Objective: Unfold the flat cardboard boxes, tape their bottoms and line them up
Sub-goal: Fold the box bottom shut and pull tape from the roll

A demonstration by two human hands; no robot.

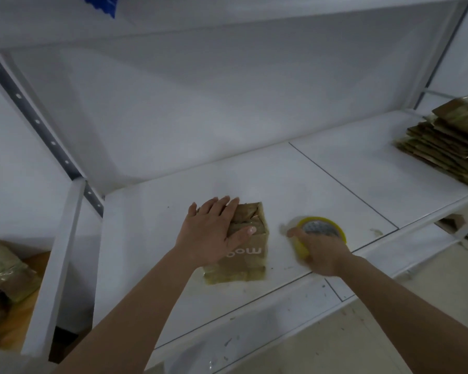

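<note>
A small brown cardboard box (250, 238) stands unfolded on the white shelf (152, 238), its taped flaps facing up. My left hand (211, 233) lies flat on top of it with straight fingers, pressing the flaps down. Just right of the box, my right hand (319, 251) grips a yellow roll of tape (322, 228) that rests on the shelf. A stack of flat cardboard boxes (443, 147) lies at the far right of the shelf.
The shelf has a white back wall, another shelf board above and a perforated metal upright (38, 122) at left. More flat brown packs (8, 271) lie on a wooden surface at lower left. The floor (389, 333) shows below the shelf's front edge.
</note>
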